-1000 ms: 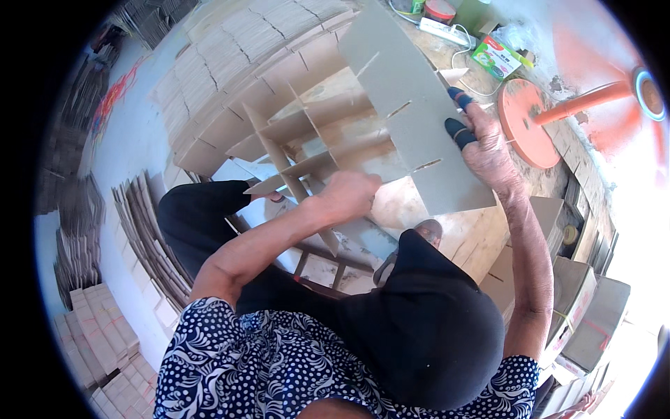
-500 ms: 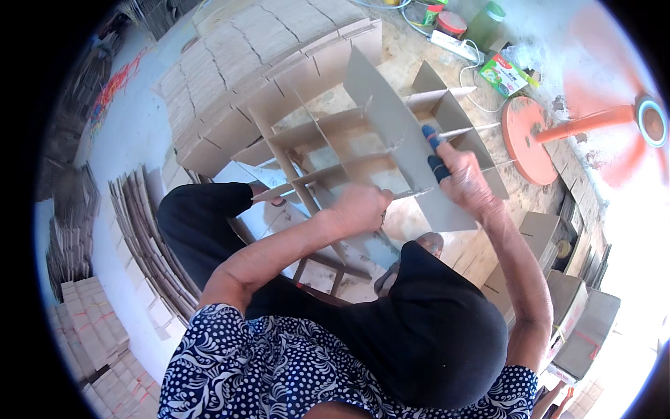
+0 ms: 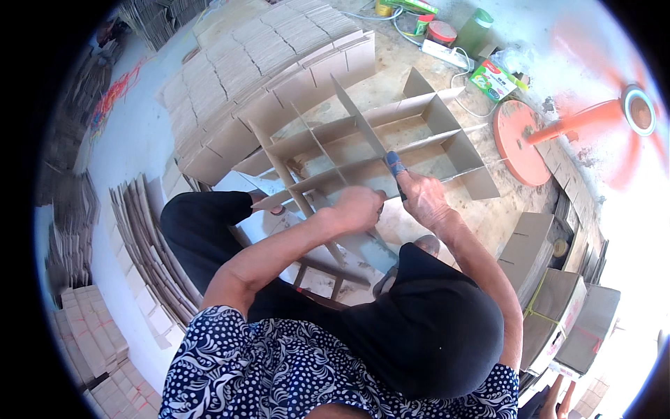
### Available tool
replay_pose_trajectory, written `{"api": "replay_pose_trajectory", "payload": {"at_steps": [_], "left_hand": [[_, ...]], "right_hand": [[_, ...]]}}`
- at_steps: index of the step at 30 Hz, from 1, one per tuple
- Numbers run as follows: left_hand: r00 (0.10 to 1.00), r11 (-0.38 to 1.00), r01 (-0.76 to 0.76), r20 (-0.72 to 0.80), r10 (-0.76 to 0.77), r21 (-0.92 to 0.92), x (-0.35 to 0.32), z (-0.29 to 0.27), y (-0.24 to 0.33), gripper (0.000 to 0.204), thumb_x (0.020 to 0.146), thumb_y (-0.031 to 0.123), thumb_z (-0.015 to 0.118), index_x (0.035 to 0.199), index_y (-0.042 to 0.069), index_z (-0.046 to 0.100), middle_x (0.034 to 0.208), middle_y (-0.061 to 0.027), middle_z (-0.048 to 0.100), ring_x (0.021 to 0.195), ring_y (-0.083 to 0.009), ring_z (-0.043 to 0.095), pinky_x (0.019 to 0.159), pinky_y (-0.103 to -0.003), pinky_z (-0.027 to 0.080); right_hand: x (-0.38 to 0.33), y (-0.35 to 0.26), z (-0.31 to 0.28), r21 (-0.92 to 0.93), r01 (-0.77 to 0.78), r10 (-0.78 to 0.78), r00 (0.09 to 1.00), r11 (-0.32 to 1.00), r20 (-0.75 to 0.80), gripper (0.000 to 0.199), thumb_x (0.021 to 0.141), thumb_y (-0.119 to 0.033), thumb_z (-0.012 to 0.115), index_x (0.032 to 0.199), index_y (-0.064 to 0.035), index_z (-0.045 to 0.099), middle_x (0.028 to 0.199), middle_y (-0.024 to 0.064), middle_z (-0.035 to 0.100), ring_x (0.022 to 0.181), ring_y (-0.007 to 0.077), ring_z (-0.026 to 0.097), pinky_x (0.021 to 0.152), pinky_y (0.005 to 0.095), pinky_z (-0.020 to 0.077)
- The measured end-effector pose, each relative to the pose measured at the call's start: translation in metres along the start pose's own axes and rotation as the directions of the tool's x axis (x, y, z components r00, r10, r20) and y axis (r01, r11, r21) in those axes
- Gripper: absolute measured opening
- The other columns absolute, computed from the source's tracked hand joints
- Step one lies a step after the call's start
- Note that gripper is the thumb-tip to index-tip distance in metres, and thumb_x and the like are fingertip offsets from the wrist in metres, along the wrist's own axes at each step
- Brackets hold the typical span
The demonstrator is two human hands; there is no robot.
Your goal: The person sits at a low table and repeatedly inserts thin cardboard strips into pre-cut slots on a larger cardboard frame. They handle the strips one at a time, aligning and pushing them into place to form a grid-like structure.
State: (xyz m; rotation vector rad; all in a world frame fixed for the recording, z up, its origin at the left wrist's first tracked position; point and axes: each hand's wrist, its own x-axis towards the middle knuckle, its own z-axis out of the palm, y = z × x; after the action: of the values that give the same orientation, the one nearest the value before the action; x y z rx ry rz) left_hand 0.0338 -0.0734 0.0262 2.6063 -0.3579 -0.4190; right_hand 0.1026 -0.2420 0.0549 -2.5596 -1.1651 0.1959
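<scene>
A slotted cardboard divider grid (image 3: 333, 131) stands on its edges in front of my knees, its strips crossing into open cells. My left hand (image 3: 359, 208) is closed at the grid's near side, gripping the end of a lengthwise cardboard strip. Close to its right, my right hand (image 3: 424, 201) is wrapped over the near end of a cross strip (image 3: 357, 115). Blue coverings (image 3: 393, 163) show on its fingers. That cross strip sits upright between the lengthwise strips, with its far end rising above them. My palms hide both gripped ends.
A long stack of flat cardboard strips (image 3: 258, 52) lies beyond the grid. An orange fan (image 3: 520, 143) stands at the right, near a power strip (image 3: 447, 54) and a green jar (image 3: 476, 33). More cardboard stacks (image 3: 150, 244) stand at left, and boxes (image 3: 555, 314) at right. Another person's bare limbs (image 3: 556, 401) show lower right.
My right hand has moved left and toward me, close to my left hand. The cross strip it holds has turned from broad side to edge-on and sits lower among the other strips.
</scene>
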Motion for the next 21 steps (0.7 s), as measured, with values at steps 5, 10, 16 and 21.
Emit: {"api": "replay_pose_trajectory", "payload": {"at_steps": [5, 10, 16, 21], "left_hand": [[0.997, 0.997, 0.037, 0.058, -0.041, 0.074, 0.000, -0.006, 0.009, 0.023, 0.071, 0.012, 0.057, 0.092, 0.006, 0.064, 0.083, -0.0198, 0.066, 0.081, -0.0381, 0.064, 0.073, -0.049, 0.049], [0.996, 0.986, -0.006, 0.088, -0.009, 0.167, 0.007, -0.008, 0.020, 0.022, 0.073, 0.013, 0.057, 0.093, 0.005, 0.064, 0.082, -0.0215, 0.065, 0.082, -0.0390, 0.063, 0.075, -0.049, 0.049], [0.996, 0.977, -0.088, 0.044, 0.080, 0.194, -0.005, 0.001, 0.024, 0.015, 0.075, 0.011, 0.056, 0.088, 0.003, 0.060, 0.077, -0.0229, 0.064, 0.077, -0.0417, 0.063, 0.071, -0.052, 0.048], [0.996, 0.984, -0.061, 0.072, 0.049, 0.169, -0.004, 0.010, 0.031, 0.014, 0.070, 0.004, 0.055, 0.084, 0.002, 0.055, 0.078, -0.0237, 0.062, 0.079, -0.0422, 0.061, 0.071, -0.051, 0.047]], "right_hand": [[0.003, -0.001, 0.000, -0.017, -0.032, 0.032, 0.999, 0.999, 0.008, 0.057, 0.075, -0.005, 0.057, 0.130, -0.0056, 0.043, 0.084, 0.0188, 0.066, 0.077, 0.0352, 0.065, 0.063, 0.0444, 0.0519], [0.009, 0.007, 0.009, 0.016, -0.072, 0.072, 0.997, 0.997, -0.021, 0.035, 0.076, -0.007, 0.055, 0.110, -0.0040, 0.054, 0.073, 0.0173, 0.065, 0.069, 0.0370, 0.064, 0.059, 0.0481, 0.0498], [-0.020, 0.004, 0.001, 0.086, -0.171, 0.176, 0.982, 0.982, -0.062, 0.030, 0.077, -0.013, 0.059, 0.106, -0.0050, 0.059, 0.079, 0.0167, 0.066, 0.076, 0.0323, 0.067, 0.062, 0.0433, 0.0525], [-0.029, -0.001, 0.023, 0.080, -0.197, 0.205, 0.973, 0.977, -0.109, 0.027, 0.078, -0.012, 0.056, 0.104, -0.0042, 0.056, 0.073, 0.0161, 0.064, 0.068, 0.0346, 0.065, 0.057, 0.0447, 0.0498]]}}
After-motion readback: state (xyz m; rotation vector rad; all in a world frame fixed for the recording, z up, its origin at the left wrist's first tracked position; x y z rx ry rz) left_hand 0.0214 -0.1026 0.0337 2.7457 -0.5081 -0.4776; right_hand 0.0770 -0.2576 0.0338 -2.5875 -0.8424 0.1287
